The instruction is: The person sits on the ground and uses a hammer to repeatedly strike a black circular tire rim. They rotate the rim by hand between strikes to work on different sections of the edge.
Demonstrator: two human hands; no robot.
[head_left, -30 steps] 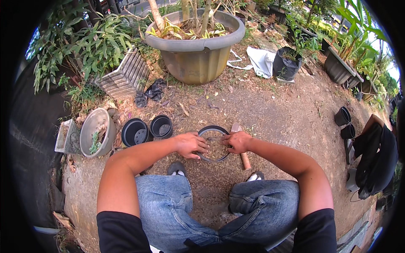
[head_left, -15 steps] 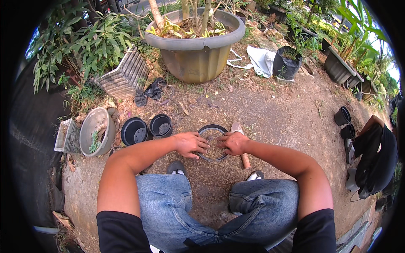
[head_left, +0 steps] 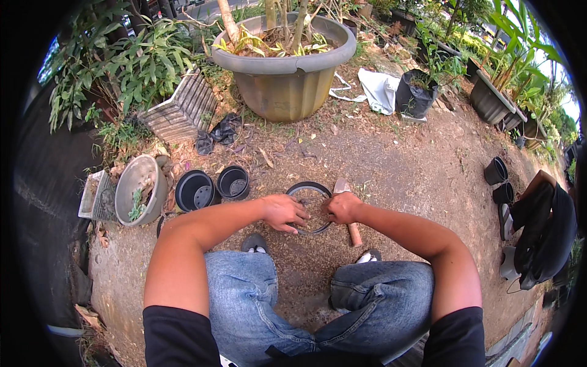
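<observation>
A round black plant pot (head_left: 310,184) filled with brownish soil stands on the ground in front of me, between my feet and the row of other pots. My left hand (head_left: 286,212) reaches over its left rim, fingers stretched out and tips at the soil. On the opposite side my right hand (head_left: 343,207) is closed at the rim, its fingers curled over the edge. Just beneath and beside that hand lies a trowel with a pale blade (head_left: 342,185) and a wooden handle (head_left: 354,235); its middle is hidden by the hand.
Two empty black pots (head_left: 195,190) and a grey bowl planter (head_left: 141,191) stand left. A very large planter (head_left: 282,92) with stems is ahead. White sheeting (head_left: 377,92) lies near a black-bagged plant (head_left: 416,95). Dark cloth (head_left: 546,229) hangs at the right beside small black pots (head_left: 496,170).
My left hand has shifted slightly right, further over the soil. My right hand has drawn back from the soil to the right rim, its fingers more curled.
</observation>
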